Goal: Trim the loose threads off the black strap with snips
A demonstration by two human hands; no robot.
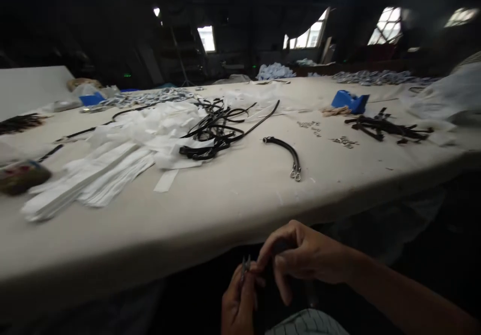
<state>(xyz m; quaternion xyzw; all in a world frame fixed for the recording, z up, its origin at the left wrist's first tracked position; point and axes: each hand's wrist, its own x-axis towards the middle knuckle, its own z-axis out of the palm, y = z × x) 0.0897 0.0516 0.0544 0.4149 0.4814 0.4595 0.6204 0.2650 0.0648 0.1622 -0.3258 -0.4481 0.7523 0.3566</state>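
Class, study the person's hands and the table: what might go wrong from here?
The two-pronged metal piece in the left hand might prick the right hand, whose fingertips are close by.
Both hands are off the table, so a dropped piece could fall into the dark below.
Pulling one from the tangled black straps could drag others.

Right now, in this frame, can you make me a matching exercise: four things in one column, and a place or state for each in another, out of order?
Column 1
1. left hand
2. pair of short black straps
3. long white strips
4. small silvery metal pieces

Column 2
A. in layers on the left part of the table
B. scattered loosely in small groups
C. holding a small pointed metal item
D. lying in a curve, metal clasps at the near end

Pairs: 1-C; 2-D; 3-A; 4-B
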